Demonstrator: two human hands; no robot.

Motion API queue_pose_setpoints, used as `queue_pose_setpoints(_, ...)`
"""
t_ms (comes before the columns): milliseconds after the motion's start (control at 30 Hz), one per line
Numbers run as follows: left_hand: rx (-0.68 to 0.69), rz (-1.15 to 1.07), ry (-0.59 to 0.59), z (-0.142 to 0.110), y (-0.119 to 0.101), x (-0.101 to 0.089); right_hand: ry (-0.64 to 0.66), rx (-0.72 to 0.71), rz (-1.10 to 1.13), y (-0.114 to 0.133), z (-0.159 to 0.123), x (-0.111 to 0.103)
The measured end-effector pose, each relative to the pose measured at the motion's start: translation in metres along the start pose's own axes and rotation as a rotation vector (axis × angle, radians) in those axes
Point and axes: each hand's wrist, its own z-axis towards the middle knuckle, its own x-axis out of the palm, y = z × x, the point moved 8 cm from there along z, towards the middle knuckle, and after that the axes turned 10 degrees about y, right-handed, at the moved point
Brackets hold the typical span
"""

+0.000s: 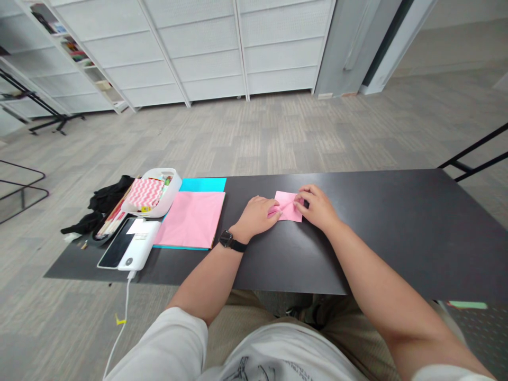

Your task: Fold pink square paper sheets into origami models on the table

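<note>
A small folded pink paper (289,203) lies on the black table (377,233) in front of me. My left hand (257,214), with a black watch on its wrist, rests on the paper's left edge with fingers curled and pressing down. My right hand (317,207) pinches the paper's right side, its fingertips closed on a fold near the top corner. Part of the paper is hidden under both hands.
To the left lie a pink sheet stack (192,218) over a cyan sheet (203,184), a white tray (156,193) of supplies, a phone (117,250), a white power bank (139,247) with cable, and black cloth (106,196). White shelving stands beyond the carpet.
</note>
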Motion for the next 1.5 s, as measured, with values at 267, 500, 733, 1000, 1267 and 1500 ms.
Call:
queue_pose_setpoints(267,0.002,-0.003,0.001,0.002,0.005,0.006,0.032,0.078,-0.031,-0.011,0.003,0.009)
queue_pose_setpoints(500,0.127,-0.063,0.026,0.007,-0.001,0.013,0.013,0.153,-0.07,-0.018,0.007,0.01)
queue_pose_setpoints(733,0.17,-0.047,0.075,0.005,-0.01,0.017,-0.008,0.152,-0.071,-0.015,0.003,0.004)
queue_pose_setpoints(1000,0.072,0.017,0.061,0.002,-0.011,0.015,0.029,0.079,-0.085,-0.006,0.001,0.015)
queue_pose_setpoints(1267,0.068,-0.019,0.115,0.003,-0.009,0.019,0.099,0.202,-0.143,-0.015,-0.001,0.022)
queue_pose_setpoints(1500,0.068,-0.027,0.134,0.001,-0.011,0.017,0.083,0.253,-0.142,-0.024,-0.002,0.017)
